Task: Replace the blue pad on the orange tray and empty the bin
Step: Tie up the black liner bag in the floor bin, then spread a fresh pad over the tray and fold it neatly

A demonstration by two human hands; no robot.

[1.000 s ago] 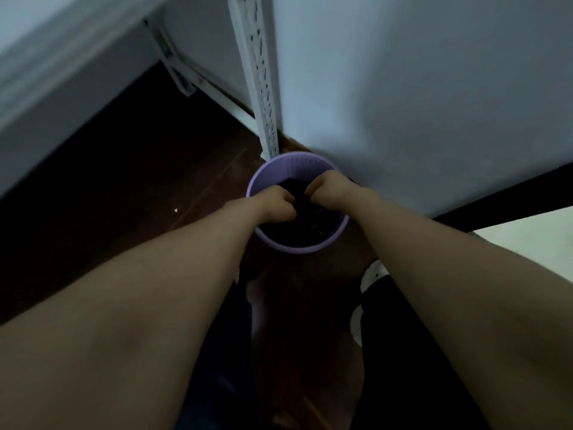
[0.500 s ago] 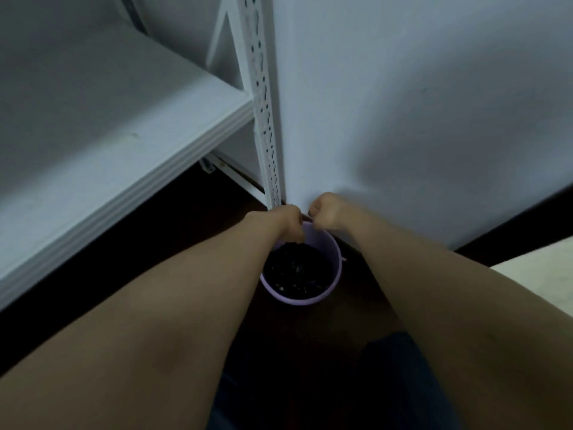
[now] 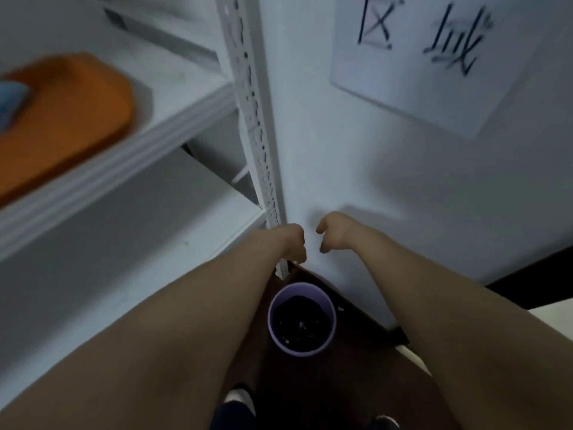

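Standing on the floor below both hands, beside the rack post (image 3: 251, 119), the purple bin (image 3: 273, 328) with its dark liner (image 3: 300, 318) looks light and thin-walled, best gripped at the rim, while the left hand (image 3: 291, 240) and right hand (image 3: 333, 229) hang loosely curled, holding nothing.

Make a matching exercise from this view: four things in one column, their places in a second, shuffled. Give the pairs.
Things:
1. orange tray
2. purple bin
3. paper sign
4. blue pad

Places:
A. on the wall, upper right
B. on the floor by the shelf post
C. on the upper shelf
D. lying on the tray

Pairs: 1-C, 2-B, 3-A, 4-D
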